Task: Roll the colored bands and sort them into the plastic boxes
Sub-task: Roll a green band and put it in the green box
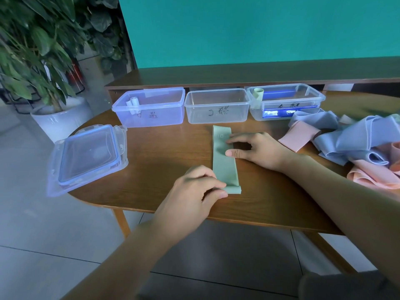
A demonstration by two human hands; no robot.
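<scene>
- I find the pale green flat elastic band lying lengthwise on the oval brown wooden table, in front of the middle box, its near end turned up into a first small roll.
- My left hand sits at that near end; fingers and thumb curl round the rolled edge and pinch it.
- My right hand lies on the band's mid-length, fingers straight and flat, pressing it to the table.
- Three clear plastic boxes stand in a row beyond: the left box holds one small white roll; the middle box shows no contents; the right box holds a pale green roll.
- A loose heap of blue and pink bands lies right of the band.
- Stacked clear plastic lids rest at the table's left edge.
- A potted green plant stands on the floor, left.
</scene>
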